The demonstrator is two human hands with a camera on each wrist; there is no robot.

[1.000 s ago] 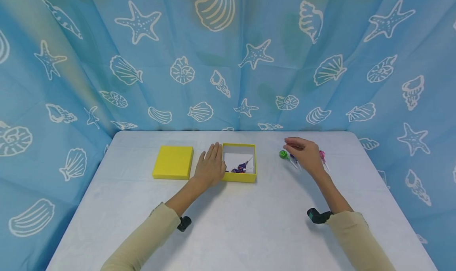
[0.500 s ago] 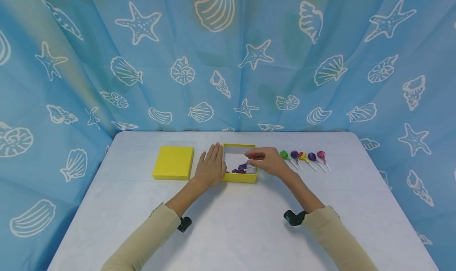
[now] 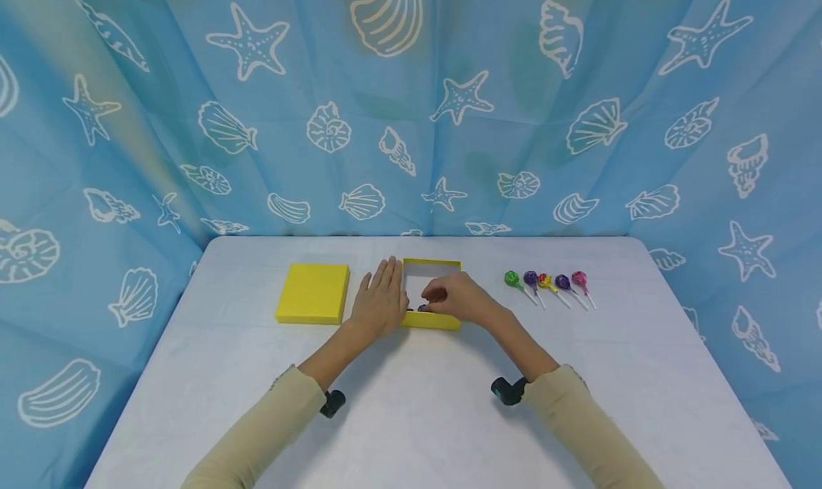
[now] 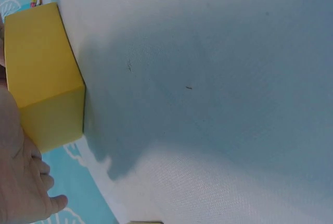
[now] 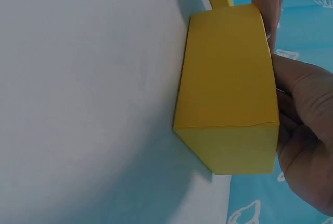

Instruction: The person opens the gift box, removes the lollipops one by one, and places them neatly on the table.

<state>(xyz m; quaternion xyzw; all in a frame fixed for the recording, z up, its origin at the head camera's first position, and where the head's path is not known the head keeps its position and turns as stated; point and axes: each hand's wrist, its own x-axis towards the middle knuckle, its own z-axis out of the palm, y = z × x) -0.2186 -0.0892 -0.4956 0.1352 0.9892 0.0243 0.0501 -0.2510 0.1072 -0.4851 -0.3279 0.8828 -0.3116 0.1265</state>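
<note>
My left hand (image 3: pixel 377 305) lies against the left side of an open yellow box (image 3: pixel 432 320), its fingers straight. Into the box from the right reaches my right hand (image 3: pixel 464 298), with thumb and fingers bent down over a dark-wrapped lollipop (image 3: pixel 422 308). Whether they pinch one cannot be seen, since the hand covers most of the sweets. The right wrist view shows that hand (image 5: pixel 309 125) at the rim, its fingertips hidden behind the box wall (image 5: pixel 229 67). In the left wrist view the other hand (image 4: pixel 21 177) is beside the box (image 4: pixel 44 52).
Several lollipops lie in a row at the right: green (image 3: pixel 511 278), purple (image 3: pixel 531 278), yellow-red (image 3: pixel 545 280), another purple (image 3: pixel 563 282) and pink (image 3: pixel 579 278). A yellow lid (image 3: pixel 312 293) lies left of the left hand. Behind the white table (image 3: pixel 417 410) hangs a blue curtain (image 3: pixel 411 103).
From above the lollipop row, my right hand has moved left and down into the box, uncovering the row. My left hand has stayed at the box's side.
</note>
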